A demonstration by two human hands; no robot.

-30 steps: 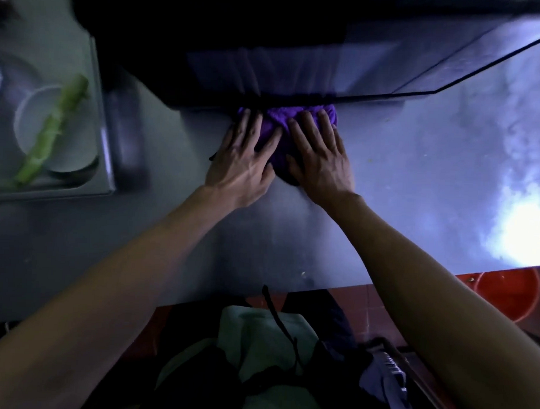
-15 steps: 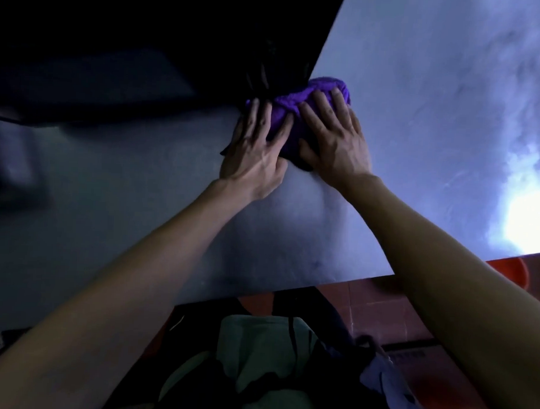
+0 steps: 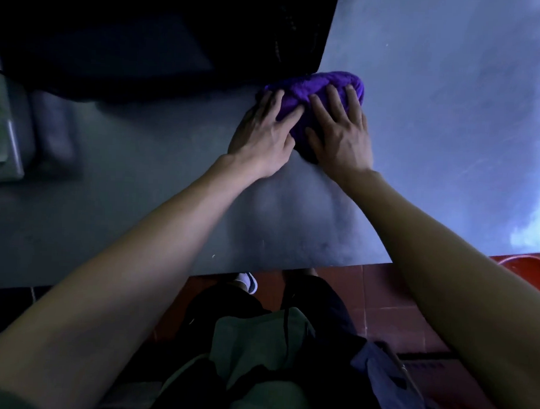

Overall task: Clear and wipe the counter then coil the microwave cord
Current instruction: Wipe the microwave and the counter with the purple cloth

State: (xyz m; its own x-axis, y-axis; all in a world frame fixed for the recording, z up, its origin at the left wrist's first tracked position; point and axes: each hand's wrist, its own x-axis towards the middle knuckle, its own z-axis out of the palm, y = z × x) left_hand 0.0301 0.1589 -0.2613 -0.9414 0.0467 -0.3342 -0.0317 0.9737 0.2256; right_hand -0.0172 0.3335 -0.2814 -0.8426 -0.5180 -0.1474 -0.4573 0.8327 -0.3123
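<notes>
Both flat hands, left [image 3: 265, 140] and right [image 3: 341, 139], press purple cloth [image 3: 315, 89] at the microwave's [image 3: 146, 31] corner, counter [image 3: 449, 118] bare rightward.

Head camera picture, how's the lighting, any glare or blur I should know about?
Head view: dim with a blue cast; the black appliance is nearly featureless shadow. White glare blows out the counter at the right edge. The purple cloth and both hands stay fairly sharp; the left margin is blurred, and wide-angle distortion stretches the forearms.

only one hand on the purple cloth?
No: both the left hand and the right hand press flat on the purple cloth on the counter.
</notes>
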